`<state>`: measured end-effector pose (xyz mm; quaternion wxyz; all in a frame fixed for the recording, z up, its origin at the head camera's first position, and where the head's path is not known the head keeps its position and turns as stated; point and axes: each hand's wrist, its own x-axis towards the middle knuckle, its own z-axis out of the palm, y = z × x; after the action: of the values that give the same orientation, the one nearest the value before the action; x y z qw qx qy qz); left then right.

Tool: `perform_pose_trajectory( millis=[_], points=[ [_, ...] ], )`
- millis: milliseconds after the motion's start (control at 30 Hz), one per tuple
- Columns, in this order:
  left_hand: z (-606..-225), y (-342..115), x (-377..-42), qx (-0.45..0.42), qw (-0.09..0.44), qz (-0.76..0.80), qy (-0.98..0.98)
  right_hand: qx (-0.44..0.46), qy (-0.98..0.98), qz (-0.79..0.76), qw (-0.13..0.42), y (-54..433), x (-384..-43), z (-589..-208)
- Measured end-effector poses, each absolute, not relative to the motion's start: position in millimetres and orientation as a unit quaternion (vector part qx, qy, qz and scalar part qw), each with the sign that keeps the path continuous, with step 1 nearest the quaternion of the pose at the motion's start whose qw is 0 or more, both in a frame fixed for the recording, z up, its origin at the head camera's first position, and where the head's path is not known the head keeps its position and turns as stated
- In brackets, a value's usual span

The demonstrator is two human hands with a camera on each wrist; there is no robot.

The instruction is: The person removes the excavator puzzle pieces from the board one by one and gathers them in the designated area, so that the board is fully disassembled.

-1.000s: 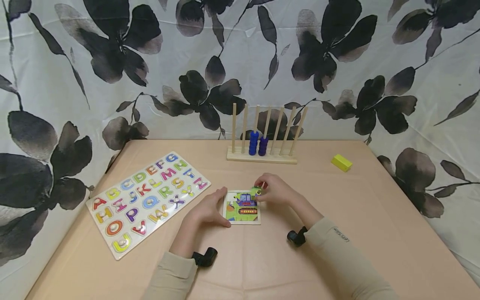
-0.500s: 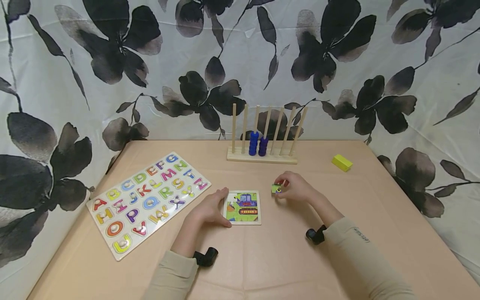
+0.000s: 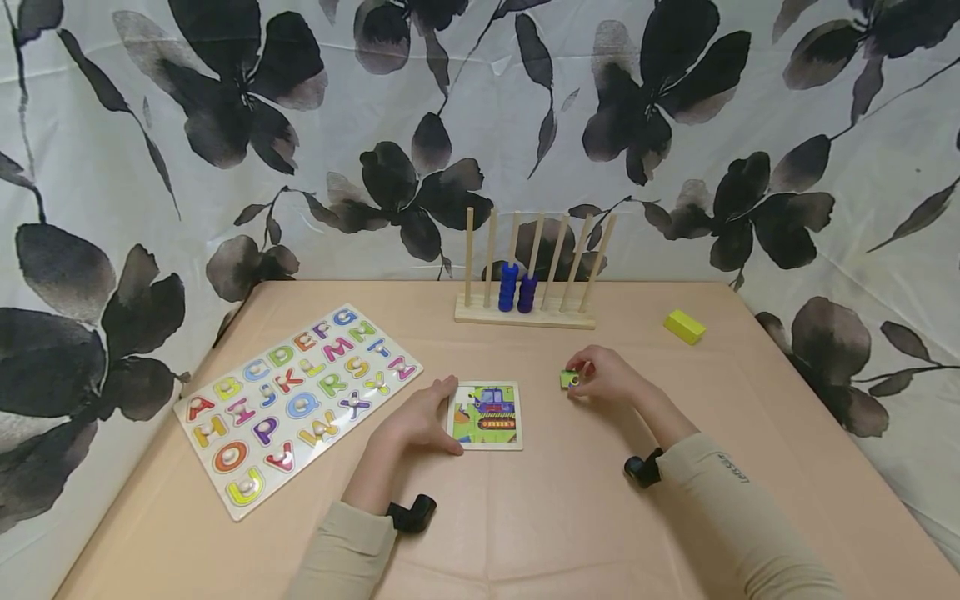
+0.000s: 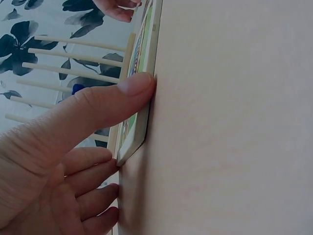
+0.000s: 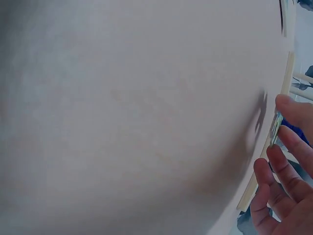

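A small framed picture puzzle [image 3: 495, 422] with a blue and orange tracked vehicle on green lies flat at the middle of the table. My left hand [image 3: 417, 417] holds its left side, thumb at the near corner and index finger by the far one. In the left wrist view, the thumb [image 4: 134, 85] presses on the frame's edge. To the right of the puzzle, my right hand [image 3: 606, 377] pinches a small green puzzle piece [image 3: 567, 379] between thumb and fingers. Seen nearly edge-on in the right wrist view, the piece [image 5: 276, 128] is held above the table.
A white alphabet board [image 3: 300, 406] with knobbed letters lies at the left. Behind the puzzle stands a wooden peg rack [image 3: 525, 316] with blue and purple rings on two pegs. A yellow block [image 3: 684, 326] sits at the back right, before a floral curtain [image 3: 540, 100].
My right hand has lifted the green piece away from the puzzle's upper right corner and carried it to the right. The left hand has stayed on the frame.
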<state>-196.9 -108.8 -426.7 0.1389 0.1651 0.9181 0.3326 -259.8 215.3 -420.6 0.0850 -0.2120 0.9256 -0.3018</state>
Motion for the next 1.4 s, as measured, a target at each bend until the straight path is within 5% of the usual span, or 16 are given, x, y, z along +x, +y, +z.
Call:
perform_pose_trajectory(
  millis=[1400],
  points=[
    [-429, -113, -195, 0.176, 0.140, 0.344, 0.912, -0.207, 0.911, -0.345, 0.087, 169, -254, -420]
  ],
)
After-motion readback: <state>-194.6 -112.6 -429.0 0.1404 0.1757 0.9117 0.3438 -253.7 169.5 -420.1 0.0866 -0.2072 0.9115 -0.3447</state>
